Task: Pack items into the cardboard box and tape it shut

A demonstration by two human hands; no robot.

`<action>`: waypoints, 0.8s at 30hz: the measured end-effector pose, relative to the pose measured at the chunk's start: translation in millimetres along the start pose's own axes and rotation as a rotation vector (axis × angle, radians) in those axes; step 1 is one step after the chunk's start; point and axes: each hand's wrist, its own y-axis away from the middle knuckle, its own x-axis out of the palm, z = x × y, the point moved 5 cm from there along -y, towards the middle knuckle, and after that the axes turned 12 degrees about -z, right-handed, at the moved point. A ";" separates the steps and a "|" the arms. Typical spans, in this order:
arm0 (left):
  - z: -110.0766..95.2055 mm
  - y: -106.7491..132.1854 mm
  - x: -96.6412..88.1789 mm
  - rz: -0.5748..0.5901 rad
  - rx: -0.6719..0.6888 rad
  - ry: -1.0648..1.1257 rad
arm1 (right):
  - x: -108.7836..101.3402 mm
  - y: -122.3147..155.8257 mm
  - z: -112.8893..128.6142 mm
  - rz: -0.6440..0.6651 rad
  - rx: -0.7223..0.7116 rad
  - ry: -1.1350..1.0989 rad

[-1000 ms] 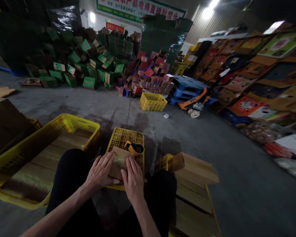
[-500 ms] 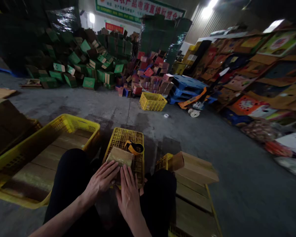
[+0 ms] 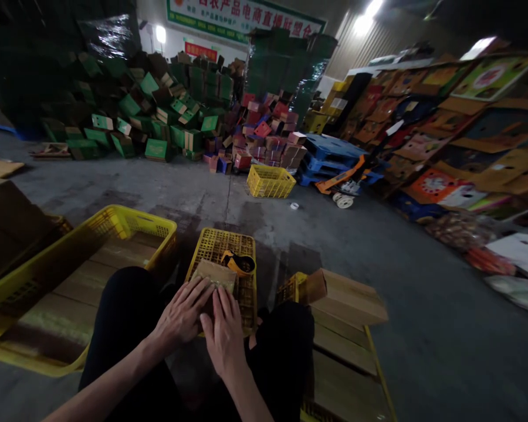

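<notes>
Left hand [image 3: 182,310] and right hand [image 3: 223,331], unclenched, lie across the box [image 3: 215,270] beneath them, fingertips closer together than a second ago, seemingly steadying it (tape gun [image 3: 242,266] just beyond).

Tape dispenser [image 3: 243,265] crowds carton [image 3: 215,270]; crate's [image 3: 215,237] far end open

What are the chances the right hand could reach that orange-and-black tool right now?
Likely yes: the right hand rests on the small carton, and the orange-and-black tool lies just beyond, on the yellow crate, with nothing seen lying over it.
</notes>
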 end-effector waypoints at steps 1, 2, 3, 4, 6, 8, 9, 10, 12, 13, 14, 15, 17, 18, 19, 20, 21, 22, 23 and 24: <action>1.9 -0.2 -0.8 0.009 -0.002 -0.018 | 1.9 -0.4 -1.8 0.015 -0.006 0.005; 4.3 0.7 -1.9 0.017 -0.006 -0.032 | 2.9 1.3 -4.4 0.031 -0.015 0.006; 6.8 2.4 -3.4 0.021 -0.010 -0.041 | 3.0 4.6 -7.7 0.045 -0.023 0.004; 9.4 4.6 -5.1 0.022 -0.016 -0.047 | 1.9 9.0 -11.9 0.054 -0.026 0.000; 14.3 8.7 -8.8 0.009 -0.039 -0.054 | -2.6 18.6 -21.1 0.054 -0.013 -0.015; 16.7 10.3 -10.7 -0.006 -0.058 -0.051 | -8.0 24.5 -28.5 0.031 0.011 -0.033; 16.6 9.5 -10.4 -0.009 -0.061 -0.044 | -10.0 24.7 -30.6 0.017 0.022 -0.040; 15.6 7.6 -9.1 -0.004 -0.057 -0.032 | -11.1 22.7 -31.2 0.002 0.031 -0.044; 12.1 1.4 -3.8 0.027 -0.040 0.004 | -9.9 12.0 -27.8 -0.016 0.032 -0.045; 10.6 -2.3 -0.4 0.050 -0.036 0.020 | -7.5 4.0 -23.9 -0.015 0.023 -0.047; 9.8 -5.8 3.2 0.073 -0.037 0.030 | -4.0 -4.8 -19.0 -0.006 0.008 -0.050; 9.9 -8.7 6.6 0.092 -0.044 0.033 | 0.5 -13.8 -13.4 0.014 -0.013 -0.056; 12.4 -12.2 11.2 0.108 -0.067 0.019 | 9.5 -28.7 -3.9 0.057 -0.033 -0.059; 14.1 -12.4 12.4 0.108 -0.074 0.010 | 12.7 -33.6 -0.9 0.064 -0.029 -0.052; 15.7 -11.7 13.0 0.107 -0.078 0.003 | 14.9 -36.2 0.9 0.064 -0.024 -0.043; 17.1 -10.3 13.1 0.107 -0.079 -0.001 | 16.0 -36.6 1.4 0.057 -0.017 -0.032; 18.1 -8.7 12.7 0.107 -0.081 -0.003 | 15.9 -35.0 0.6 0.047 -0.012 -0.021; 18.9 -7.0 12.0 0.109 -0.084 -0.003 | 15.1 -32.0 -1.3 0.038 -0.008 -0.011; 19.6 -5.6 11.1 0.111 -0.092 -0.005 | 13.6 -28.2 -4.2 0.030 -0.003 -0.004; 20.3 -4.6 10.1 0.113 -0.105 -0.007 | 11.8 -24.3 -8.0 0.023 0.005 0.001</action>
